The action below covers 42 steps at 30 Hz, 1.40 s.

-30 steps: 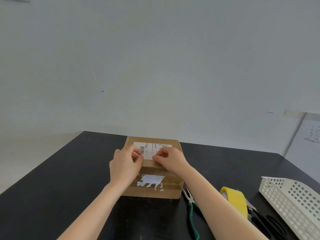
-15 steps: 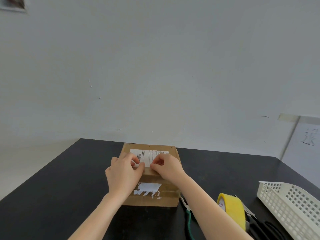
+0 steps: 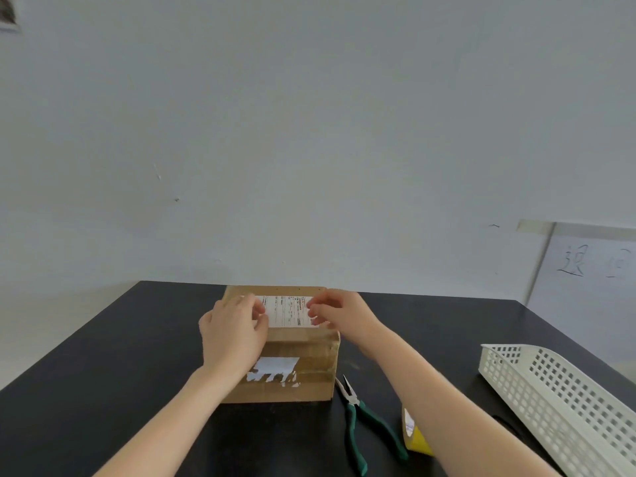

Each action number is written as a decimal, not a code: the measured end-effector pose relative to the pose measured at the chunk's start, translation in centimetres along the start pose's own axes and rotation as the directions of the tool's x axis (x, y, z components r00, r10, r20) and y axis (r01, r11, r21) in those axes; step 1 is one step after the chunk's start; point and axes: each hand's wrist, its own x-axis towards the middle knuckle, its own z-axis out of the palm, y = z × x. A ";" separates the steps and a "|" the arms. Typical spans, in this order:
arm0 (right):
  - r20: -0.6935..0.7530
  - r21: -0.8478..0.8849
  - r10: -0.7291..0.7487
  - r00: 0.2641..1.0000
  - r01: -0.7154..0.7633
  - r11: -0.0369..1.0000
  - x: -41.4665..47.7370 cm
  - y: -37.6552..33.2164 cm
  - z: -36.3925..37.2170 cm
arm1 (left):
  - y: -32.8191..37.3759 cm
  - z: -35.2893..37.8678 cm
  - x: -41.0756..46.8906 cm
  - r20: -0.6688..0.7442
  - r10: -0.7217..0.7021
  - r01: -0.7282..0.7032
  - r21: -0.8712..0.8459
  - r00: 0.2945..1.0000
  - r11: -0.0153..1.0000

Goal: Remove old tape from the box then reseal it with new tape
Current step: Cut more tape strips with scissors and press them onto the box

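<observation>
On the table (image 3: 103,339) the box (image 3: 296,359) is sitting centrally, a basket (image 3: 550,390) lying well to its right and pliers (image 3: 358,414) and a tape roll (image 3: 414,438) near its right corner. The left hand (image 3: 234,332) and right hand (image 3: 340,313) are curling their fingertips onto the box top at either end of the label (image 3: 287,309); whether either is pinching anything I cannot tell. Old-tape removal seems to be only beginning, and the next move is calling for a tape end lifted free enough to grip and peel.
</observation>
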 end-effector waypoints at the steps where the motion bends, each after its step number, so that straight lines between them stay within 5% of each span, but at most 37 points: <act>1: -0.024 0.004 -0.008 1.000 0.008 1.000 -0.3 0.2 -0.9 | 0.5 -0.1 -0.4 -0.004 0.066 -0.066 -0.032 0.998 0.997; 8: -0.189 -0.020 0.037 0.981 -0.042 0.999 -2.6 2.0 -7.6 | 6.7 1.6 -3.4 0.084 0.538 -0.490 -0.312 0.839 0.814; 19: -0.201 -0.252 0.150 0.968 -0.199 0.947 -6.9 7.0 -12.2 | 12.8 4.9 -8.1 0.308 0.757 -0.587 -0.488 0.577 0.646; 33: -0.085 -0.296 0.220 0.972 -0.235 0.926 -9.7 9.8 -13.2 | 14.5 5.8 -8.5 0.254 0.785 -0.607 -0.516 0.565 0.604; 42: 0.009 -0.321 0.229 0.973 -0.214 0.923 -10.6 10.6 -13.9 | 14.9 5.3 -8.4 0.298 0.726 -0.510 -0.551 0.620 0.661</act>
